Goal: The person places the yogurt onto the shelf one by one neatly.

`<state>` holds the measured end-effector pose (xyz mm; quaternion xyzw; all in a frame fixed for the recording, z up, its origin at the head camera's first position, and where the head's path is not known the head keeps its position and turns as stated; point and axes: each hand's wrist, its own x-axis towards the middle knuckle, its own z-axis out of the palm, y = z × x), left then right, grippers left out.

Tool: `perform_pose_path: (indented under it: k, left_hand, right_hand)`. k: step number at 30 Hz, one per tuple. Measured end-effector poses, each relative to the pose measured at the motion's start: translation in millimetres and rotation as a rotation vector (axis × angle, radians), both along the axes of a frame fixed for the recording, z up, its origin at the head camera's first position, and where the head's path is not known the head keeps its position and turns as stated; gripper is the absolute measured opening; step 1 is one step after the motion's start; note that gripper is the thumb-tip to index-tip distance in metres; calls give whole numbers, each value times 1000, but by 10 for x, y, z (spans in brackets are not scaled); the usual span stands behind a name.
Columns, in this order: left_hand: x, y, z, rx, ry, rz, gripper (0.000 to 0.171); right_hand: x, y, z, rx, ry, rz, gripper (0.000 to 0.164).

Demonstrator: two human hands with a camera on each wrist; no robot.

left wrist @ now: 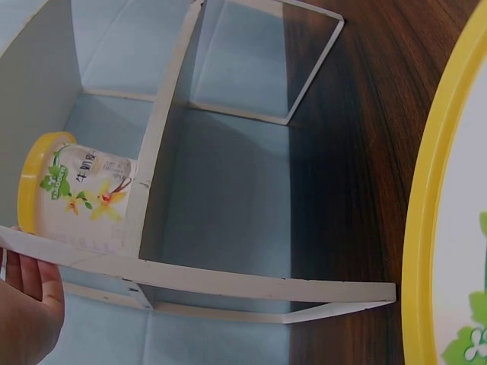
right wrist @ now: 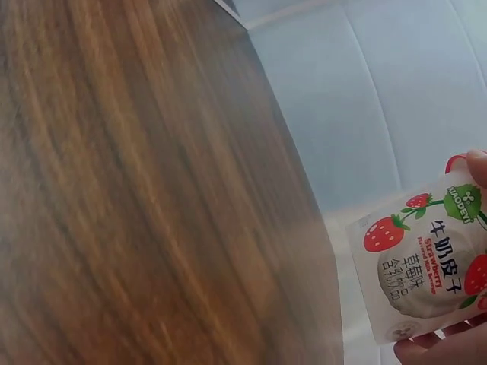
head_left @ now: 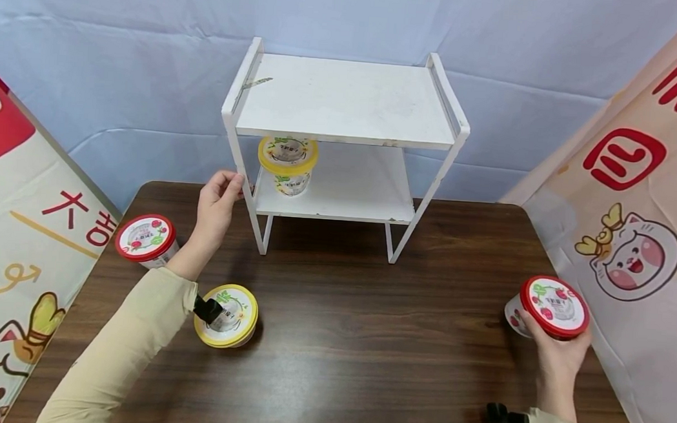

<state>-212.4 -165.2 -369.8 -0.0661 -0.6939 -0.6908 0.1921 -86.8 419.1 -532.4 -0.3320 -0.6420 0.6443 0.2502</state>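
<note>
My left hand [head_left: 218,199] is at the left front post of a white two-tier shelf rack [head_left: 345,99], thumb in front and fingers reaching behind the post. Just inside that post, a yellow-lidded cup [left wrist: 84,190] printed with vanilla flowers stands upright on the lower shelf [head_left: 353,196]. Below my left wrist, another yellow-lidded cup [head_left: 229,315] sits on the table, partly covered by the black wrist strap. At the table's right side my right hand [head_left: 562,364] grips a red-lidded strawberry cup [right wrist: 426,258], tilted, with fingers and thumb around its side.
A second red-lidded cup [head_left: 147,238] stands at the table's left edge, partly behind my left forearm. The rack stands at the back of the dark wooden table [head_left: 365,342]. Pale blue cloth [head_left: 350,18] hangs behind, and printed cloths [head_left: 629,210] flank both sides.
</note>
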Motion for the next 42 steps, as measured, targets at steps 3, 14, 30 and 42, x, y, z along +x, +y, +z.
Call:
perform_pose_path:
  k: [3, 14, 30, 42]
  left_hand:
    - [3, -2, 3, -2, -3, 5, 11]
    - [8, -1, 4, 7, 18, -6, 13]
    - [10, -1, 4, -7, 19, -2, 12]
    - [12, 4, 4, -5, 12, -10, 12]
  right_hand:
    - [-25, -52, 47, 9, 17, 32, 103]
    - [-151, -225, 59, 67, 41, 101, 98]
    - [-224, -586, 268, 150, -33, 214, 96]
    - [-282, -822, 326, 174, -72, 289, 95]
